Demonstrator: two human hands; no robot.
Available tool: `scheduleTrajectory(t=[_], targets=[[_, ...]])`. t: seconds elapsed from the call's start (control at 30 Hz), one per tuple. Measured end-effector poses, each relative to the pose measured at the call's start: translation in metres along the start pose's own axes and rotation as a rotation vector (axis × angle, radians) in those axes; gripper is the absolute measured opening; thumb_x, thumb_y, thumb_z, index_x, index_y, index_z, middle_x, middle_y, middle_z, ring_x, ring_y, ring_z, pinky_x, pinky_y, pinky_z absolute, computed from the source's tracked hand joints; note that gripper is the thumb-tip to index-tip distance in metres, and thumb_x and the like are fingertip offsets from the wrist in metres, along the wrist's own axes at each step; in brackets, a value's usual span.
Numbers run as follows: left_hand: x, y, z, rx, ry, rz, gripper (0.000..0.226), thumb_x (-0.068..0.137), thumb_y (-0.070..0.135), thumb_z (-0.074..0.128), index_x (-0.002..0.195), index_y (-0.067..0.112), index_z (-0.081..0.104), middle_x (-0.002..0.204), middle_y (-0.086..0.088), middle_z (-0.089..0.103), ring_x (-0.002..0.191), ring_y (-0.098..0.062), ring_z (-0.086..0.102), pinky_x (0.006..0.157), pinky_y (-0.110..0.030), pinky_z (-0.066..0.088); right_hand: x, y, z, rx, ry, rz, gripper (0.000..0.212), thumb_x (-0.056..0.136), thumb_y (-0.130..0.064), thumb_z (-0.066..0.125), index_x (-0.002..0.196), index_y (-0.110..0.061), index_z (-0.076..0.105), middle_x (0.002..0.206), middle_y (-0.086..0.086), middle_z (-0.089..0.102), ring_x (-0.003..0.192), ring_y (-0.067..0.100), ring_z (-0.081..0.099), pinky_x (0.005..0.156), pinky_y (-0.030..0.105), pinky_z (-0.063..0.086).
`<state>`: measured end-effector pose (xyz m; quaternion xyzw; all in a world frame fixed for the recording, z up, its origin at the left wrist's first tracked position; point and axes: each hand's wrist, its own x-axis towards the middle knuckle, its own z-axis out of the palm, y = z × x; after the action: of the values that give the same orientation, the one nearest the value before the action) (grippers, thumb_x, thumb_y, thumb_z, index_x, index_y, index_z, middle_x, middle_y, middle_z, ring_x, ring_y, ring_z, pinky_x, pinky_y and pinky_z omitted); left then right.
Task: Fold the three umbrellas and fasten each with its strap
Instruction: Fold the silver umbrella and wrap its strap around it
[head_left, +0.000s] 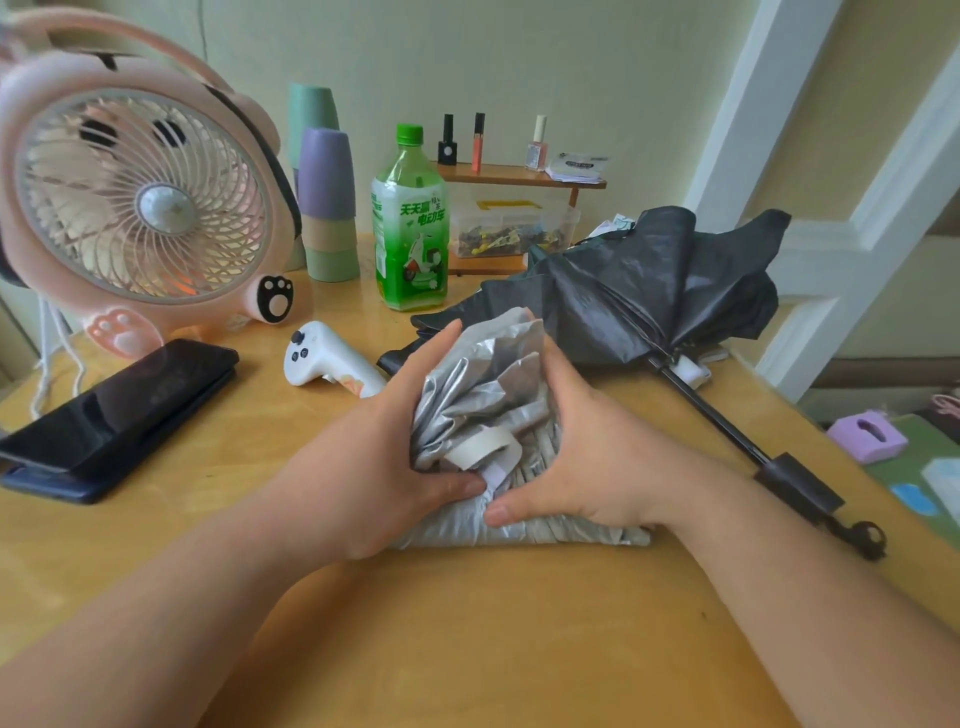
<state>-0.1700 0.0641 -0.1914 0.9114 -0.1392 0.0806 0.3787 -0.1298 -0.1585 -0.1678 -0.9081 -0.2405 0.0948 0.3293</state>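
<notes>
Two umbrellas are seen on the table (467, 649). One silver umbrella (488, 374) is gripped mid-table by the left hand (395, 447) and right hand (587, 452), fingers curled round its bunched canopy, with its one white strap (485, 449) lying near the thumbs. One black umbrella (649, 280) is laid half-collapsed towards the right edge.

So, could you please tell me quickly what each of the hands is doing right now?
Left hand: grips the silver umbrella, thumb by its white strap.
Right hand: grips the same umbrella from the other side.
</notes>
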Motion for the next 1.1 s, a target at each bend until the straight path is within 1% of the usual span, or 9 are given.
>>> scheduleTrajectory(t=[0.13, 0.2, 0.27, 0.4, 0.53, 0.73, 0.83, 0.97, 1.1], targets=[[-0.003, 0.013, -0.007, 0.088, 0.004, 0.077, 0.112, 0.078, 0.031, 0.079, 0.136, 0.079, -0.004, 0.099, 0.028, 0.069, 0.088, 0.005, 0.062, 0.068, -0.010, 0.047, -0.009, -0.006, -0.002, -0.028, 0.094, -0.186, 0.146, 0.061, -0.044, 0.097, 0.137, -0.076, -0.023, 0.121, -0.041, 0.054, 0.112, -0.019, 0.055, 0.094, 0.003, 0.041], [-0.007, 0.017, -0.009, 0.095, 0.052, 0.139, 0.104, 0.072, 0.043, 0.070, 0.139, 0.076, -0.002, 0.079, 0.015, 0.068, 0.079, 0.001, 0.060, 0.065, -0.012, 0.046, -0.011, -0.009, 0.002, -0.205, 0.254, -0.394, 0.132, 0.073, -0.047, 0.088, 0.142, -0.069, -0.023, 0.117, -0.018, 0.068, 0.104, 0.003, 0.063, 0.086, 0.015, 0.047], [-0.010, 0.018, -0.008, 0.038, 0.069, 0.155, 0.104, 0.062, 0.057, 0.064, 0.142, 0.074, -0.002, 0.073, 0.024, 0.064, 0.077, 0.000, 0.061, 0.060, -0.005, 0.043, -0.012, 0.000, 0.011, -0.302, 0.398, -0.584, 0.121, 0.081, -0.046, 0.078, 0.155, -0.052, -0.017, 0.122, 0.003, 0.065, 0.100, 0.018, 0.064, 0.085, 0.028, 0.051], [-0.011, 0.009, -0.004, -0.062, 0.091, 0.035, 0.129, 0.058, 0.039, 0.089, 0.140, 0.075, -0.005, 0.099, 0.059, 0.051, 0.089, 0.022, 0.059, 0.072, 0.004, 0.039, -0.028, 0.004, 0.026, 0.016, 0.486, -0.244, 0.141, 0.065, -0.049, 0.091, 0.146, -0.064, -0.023, 0.142, -0.018, 0.048, 0.115, 0.003, 0.062, 0.093, 0.024, 0.052], [-0.006, 0.004, -0.008, -0.061, 0.075, -0.032, 0.133, 0.065, 0.020, 0.093, 0.151, 0.061, 0.000, 0.100, 0.053, 0.054, 0.089, 0.021, 0.059, 0.072, 0.002, 0.041, -0.027, 0.007, 0.012, 0.212, 0.323, 0.071, 0.157, 0.052, -0.045, 0.099, 0.143, -0.067, -0.027, 0.120, -0.027, 0.057, 0.094, -0.004, 0.068, 0.076, 0.019, 0.051], [0.007, -0.001, -0.012, -0.097, -0.007, -0.131, 0.142, 0.048, 0.041, 0.100, 0.153, 0.056, 0.005, 0.111, 0.030, 0.067, 0.100, 0.009, 0.063, 0.075, -0.003, 0.042, -0.004, 0.011, 0.000, 0.255, 0.138, 0.092, 0.152, 0.050, -0.037, 0.104, 0.158, -0.053, -0.002, 0.148, -0.028, 0.050, 0.130, -0.007, 0.051, 0.108, 0.023, 0.041], [0.012, 0.000, -0.012, -0.092, -0.060, -0.172, 0.143, 0.047, 0.045, 0.100, 0.156, 0.050, 0.007, 0.124, 0.031, 0.060, 0.112, 0.005, 0.057, 0.081, -0.006, 0.038, 0.009, 0.014, -0.013, 0.320, 0.006, 0.040, 0.146, 0.052, -0.025, 0.105, 0.161, -0.047, 0.010, 0.148, -0.019, 0.055, 0.134, 0.002, 0.054, 0.117, 0.039, 0.041], [0.010, 0.000, -0.009, -0.129, -0.034, -0.127, 0.135, 0.048, 0.037, 0.100, 0.155, 0.048, 0.019, 0.120, 0.034, 0.063, 0.110, 0.017, 0.057, 0.089, -0.007, 0.040, 0.020, 0.004, -0.024, 0.382, -0.173, -0.085, 0.114, 0.071, 0.012, 0.085, 0.157, -0.034, 0.027, 0.137, -0.014, 0.065, 0.128, 0.009, 0.062, 0.102, 0.030, 0.053], [0.007, 0.003, -0.010, -0.145, 0.028, -0.163, 0.119, 0.048, 0.033, 0.101, 0.143, 0.052, 0.032, 0.108, 0.023, 0.070, 0.097, 0.006, 0.066, 0.089, -0.022, 0.053, 0.029, 0.008, -0.013, 0.415, -0.217, -0.111, 0.081, 0.080, 0.019, 0.073, 0.147, -0.016, 0.044, 0.133, 0.005, 0.068, 0.127, 0.022, 0.063, 0.098, 0.036, 0.055]])
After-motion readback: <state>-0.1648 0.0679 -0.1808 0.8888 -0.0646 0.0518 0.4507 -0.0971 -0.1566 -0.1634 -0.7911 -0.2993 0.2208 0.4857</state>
